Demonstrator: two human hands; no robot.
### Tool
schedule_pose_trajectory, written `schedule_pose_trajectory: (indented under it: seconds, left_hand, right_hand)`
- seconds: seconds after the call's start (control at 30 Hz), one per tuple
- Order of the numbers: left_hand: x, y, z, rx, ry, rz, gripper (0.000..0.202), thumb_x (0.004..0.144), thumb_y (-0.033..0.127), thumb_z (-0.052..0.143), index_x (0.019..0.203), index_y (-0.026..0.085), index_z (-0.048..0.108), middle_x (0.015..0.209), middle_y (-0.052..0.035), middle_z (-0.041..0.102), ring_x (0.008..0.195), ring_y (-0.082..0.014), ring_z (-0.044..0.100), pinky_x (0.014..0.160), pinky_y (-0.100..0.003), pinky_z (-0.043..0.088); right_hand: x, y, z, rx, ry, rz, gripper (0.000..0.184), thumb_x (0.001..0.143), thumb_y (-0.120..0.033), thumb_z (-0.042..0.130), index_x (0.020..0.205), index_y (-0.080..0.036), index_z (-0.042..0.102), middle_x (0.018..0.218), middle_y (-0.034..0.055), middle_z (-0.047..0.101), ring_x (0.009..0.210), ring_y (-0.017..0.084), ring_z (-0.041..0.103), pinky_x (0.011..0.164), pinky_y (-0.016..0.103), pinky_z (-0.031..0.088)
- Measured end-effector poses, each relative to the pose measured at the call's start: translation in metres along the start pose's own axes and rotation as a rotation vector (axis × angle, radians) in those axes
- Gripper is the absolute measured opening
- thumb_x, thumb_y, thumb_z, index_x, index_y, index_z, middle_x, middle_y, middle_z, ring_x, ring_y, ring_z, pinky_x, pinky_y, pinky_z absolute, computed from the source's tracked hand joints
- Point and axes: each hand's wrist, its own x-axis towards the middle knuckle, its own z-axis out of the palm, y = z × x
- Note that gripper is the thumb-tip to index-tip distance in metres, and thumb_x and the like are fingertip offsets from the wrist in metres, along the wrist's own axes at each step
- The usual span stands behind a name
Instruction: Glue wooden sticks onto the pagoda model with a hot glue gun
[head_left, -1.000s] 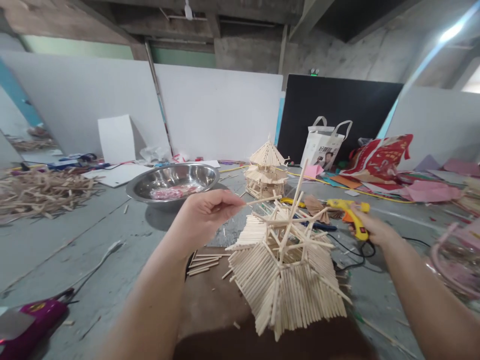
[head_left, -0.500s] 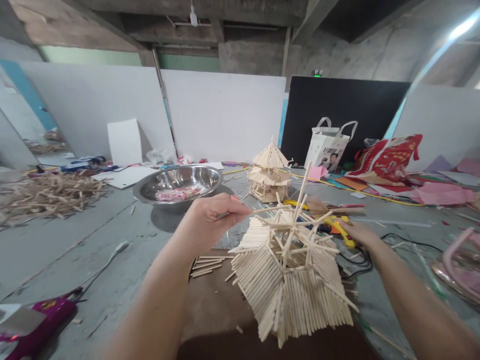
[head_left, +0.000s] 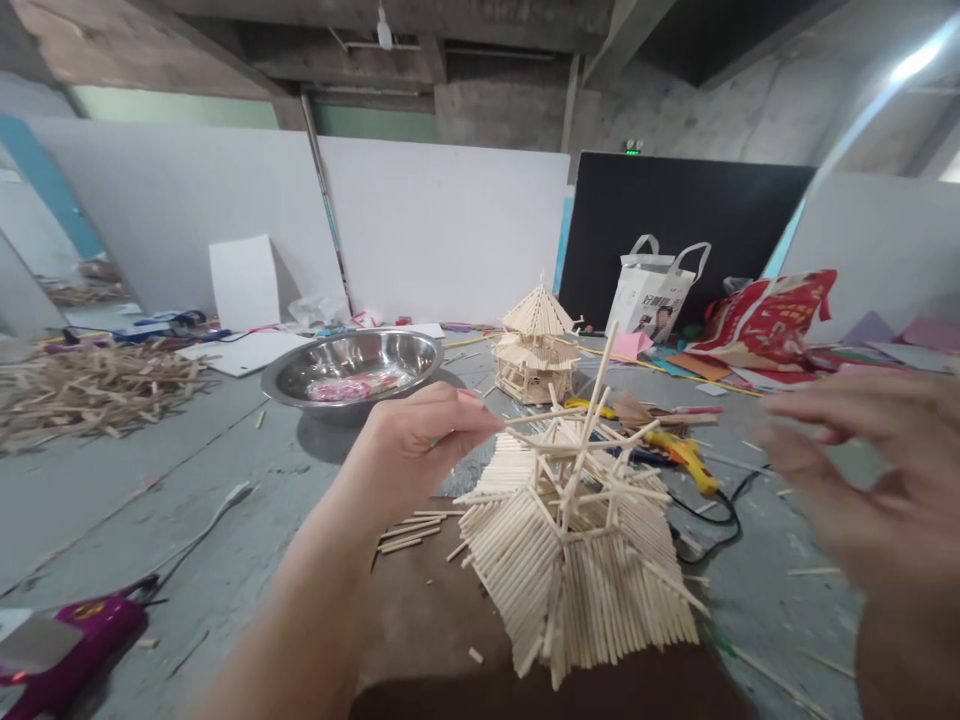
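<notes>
My left hand (head_left: 431, 430) pinches a thin wooden stick (head_left: 538, 416), whose far end reaches the open frame at the top of the stick-built pavilion model (head_left: 577, 560). The model's sloping roof is made of pale sticks laid side by side, and a few sticks rise upright from its centre. My right hand (head_left: 855, 470), blurred, is raised in the air to the right of the model, its fingers apart and holding nothing. Beyond the model's right side lies a yellow glue gun (head_left: 686, 458) with a black cable.
A finished-looking stick pavilion (head_left: 536, 345) stands behind. At left are a metal basin (head_left: 352, 365) with a wrapped packet, a heap of sticks (head_left: 105, 390) and a purple glue gun (head_left: 82, 645). Loose sticks (head_left: 411, 528) lie beside the model. A white bag (head_left: 649, 295) stands far back.
My right hand has let go of the yellow glue gun and moved up and to the right. My left hand keeps the stick in nearly the same place.
</notes>
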Motion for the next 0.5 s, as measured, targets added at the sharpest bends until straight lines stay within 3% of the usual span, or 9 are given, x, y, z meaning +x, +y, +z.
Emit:
schedule_pose_trajectory:
  seconds: [0.07, 0.17, 0.33, 0.5]
  left_hand:
    - [0.0, 0.006, 0.0, 0.024, -0.007, 0.023, 0.014, 0.075, 0.011, 0.053, 0.076, 0.021, 0.063, 0.065, 0.0013, 0.061, 0.069, -0.0088, 0.056, 0.067, -0.024, 0.048]
    - [0.001, 0.013, -0.001, 0.035, -0.028, 0.053, 0.014, 0.074, 0.009, 0.054, 0.078, 0.02, 0.062, 0.069, 0.0001, 0.062, 0.071, -0.0095, 0.057, 0.066, -0.023, 0.047]
    - [0.0, 0.018, -0.002, 0.029, -0.039, 0.068, 0.016, 0.075, 0.008, 0.053, 0.081, 0.019, 0.062, 0.073, -0.0009, 0.063, 0.075, -0.0106, 0.057, 0.064, -0.022, 0.046]
    - [0.0, 0.018, 0.0, 0.045, -0.043, 0.028, 0.015, 0.076, 0.012, 0.052, 0.081, 0.021, 0.062, 0.072, 0.0005, 0.063, 0.074, -0.0101, 0.056, 0.065, -0.023, 0.046]
  right_hand:
    - [0.009, -0.027, -0.003, 0.024, -0.16, -0.225, 0.016, 0.078, -0.03, 0.051, 0.091, -0.026, 0.058, 0.084, 0.0049, 0.057, 0.081, 0.021, 0.05, 0.078, 0.036, 0.037]
    - [0.02, -0.052, 0.012, 0.074, -0.209, -0.443, 0.016, 0.076, -0.023, 0.054, 0.092, -0.023, 0.059, 0.087, 0.0038, 0.058, 0.084, 0.02, 0.047, 0.075, 0.034, 0.033]
    - [0.028, -0.062, 0.038, 0.08, -0.291, -0.495, 0.012, 0.076, -0.018, 0.052, 0.086, -0.019, 0.06, 0.09, 0.0056, 0.058, 0.089, 0.021, 0.042, 0.073, 0.035, 0.027]
    - [0.027, -0.061, 0.042, 0.101, -0.331, -0.486, 0.01, 0.077, -0.016, 0.051, 0.078, -0.02, 0.06, 0.088, 0.0041, 0.059, 0.089, 0.019, 0.041, 0.075, 0.034, 0.025]
